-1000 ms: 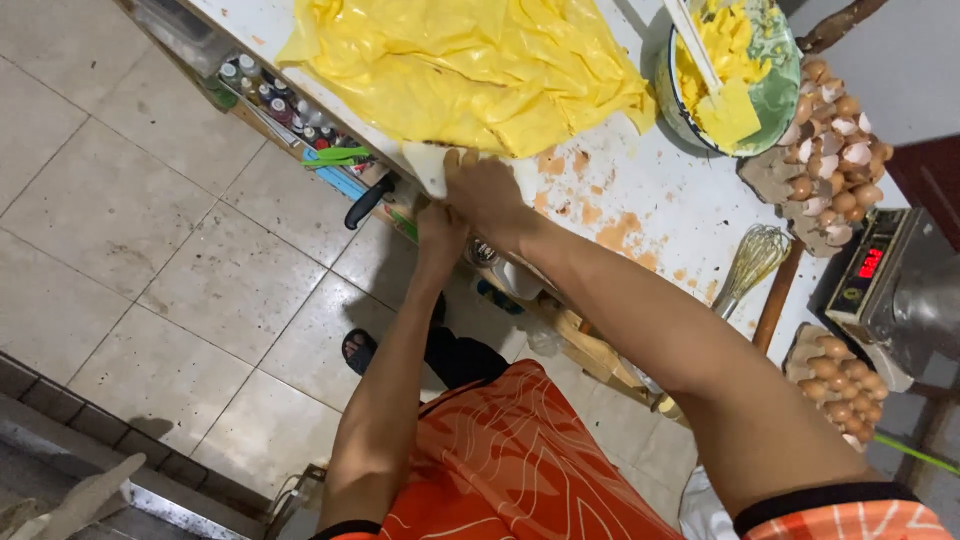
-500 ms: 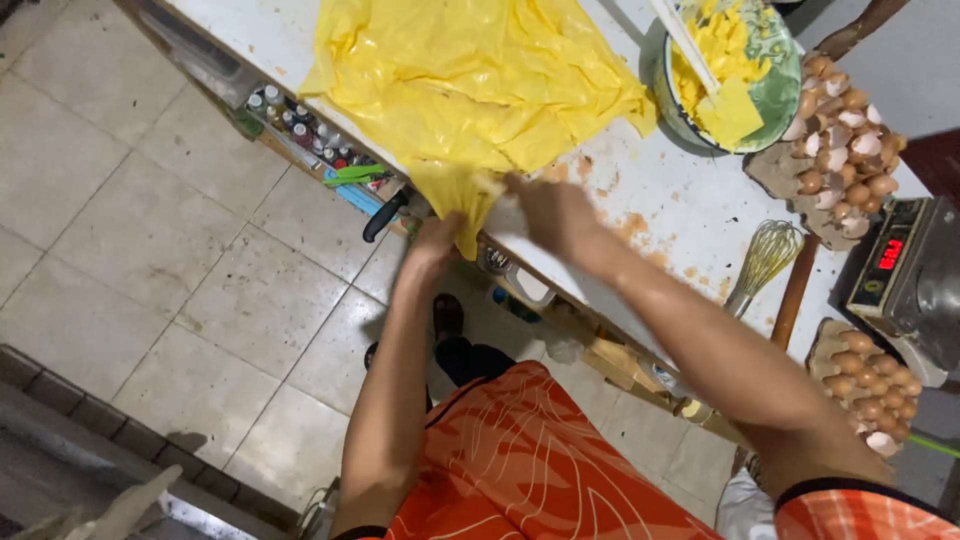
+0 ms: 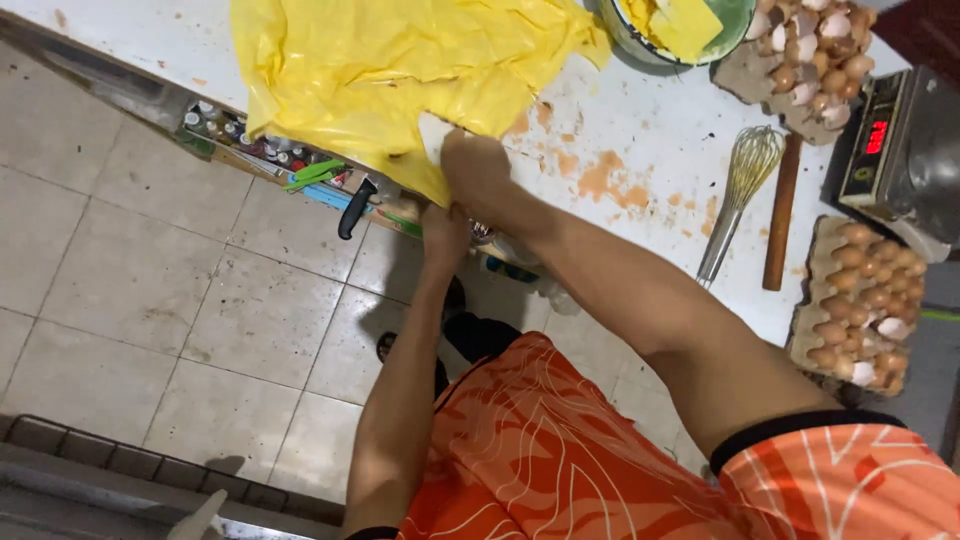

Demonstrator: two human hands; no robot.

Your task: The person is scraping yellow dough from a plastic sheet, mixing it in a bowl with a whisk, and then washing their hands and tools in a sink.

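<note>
- Tiled floor (image 3: 180,300) is showing along the left side, below the table edge; a low shelf (image 3: 260,160) under the tabletop is holding small bottles and clutter.
- A black-handled knife (image 3: 355,208) is hanging at the shelf front, just beside green items (image 3: 318,175).
- Yellow plastic sheet (image 3: 400,70) is lying crumpled over the upper left part of the white table (image 3: 660,130); its lower corner is drooping past the table edge toward the hands.
- Left hand (image 3: 445,230) is sitting just under the table edge, beneath the hanging corner of the sheet; fingers are curled, and whether they are pinching the plastic cannot be told.
- Right hand (image 3: 478,168) is resting on the table at the sheet's lower corner, palm down, fingers pressed together and tucked against the sheet edge; an actual grip cannot be confirmed.
- Orange smears (image 3: 605,178) are marking the table surface right of the hand.
- A green bowl (image 3: 690,30) with yellow contents is standing at the top edge, touching the sheet's right side.
- A wire whisk (image 3: 735,195) and a wooden rolling pin (image 3: 782,215) are lying side by side, near each other, not touching.
- An egg tray with broken shells (image 3: 815,55) is sitting top right; a digital scale (image 3: 900,150) is lying below it; a tray of whole eggs (image 3: 860,300) is resting at the right edge.
</note>
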